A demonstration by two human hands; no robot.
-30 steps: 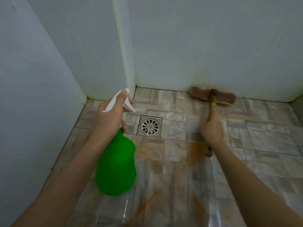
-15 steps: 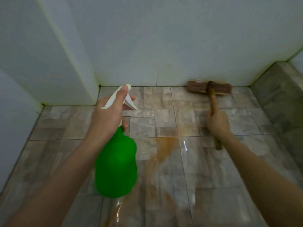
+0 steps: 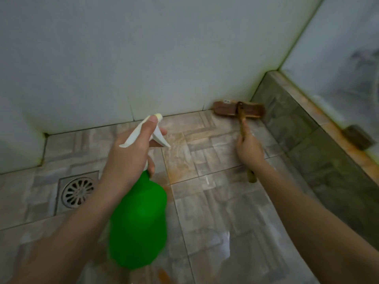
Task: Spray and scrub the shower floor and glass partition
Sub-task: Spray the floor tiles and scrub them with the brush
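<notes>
My left hand (image 3: 129, 160) grips the white trigger head of a green spray bottle (image 3: 139, 222), held above the wet tiled shower floor (image 3: 215, 212). My right hand (image 3: 249, 149) holds the wooden handle of a brown scrub brush (image 3: 239, 109). The brush head rests on the floor in the far right corner, against the white wall and the grey curb. The glass partition (image 3: 338, 68) rises from that curb on the right. Orange-brown stains streak the tiles between my hands.
A round metal floor drain (image 3: 78, 192) sits in the tiles at the left. White tiled walls (image 3: 123, 58) close the back and left. A grey tiled curb (image 3: 307, 140) with a rusty strip and a dark bracket (image 3: 359, 137) runs along the right.
The view has swung to the right: the drain now lies at the left and the curb and glass show more. The brush has moved right along the wall into the corner.
</notes>
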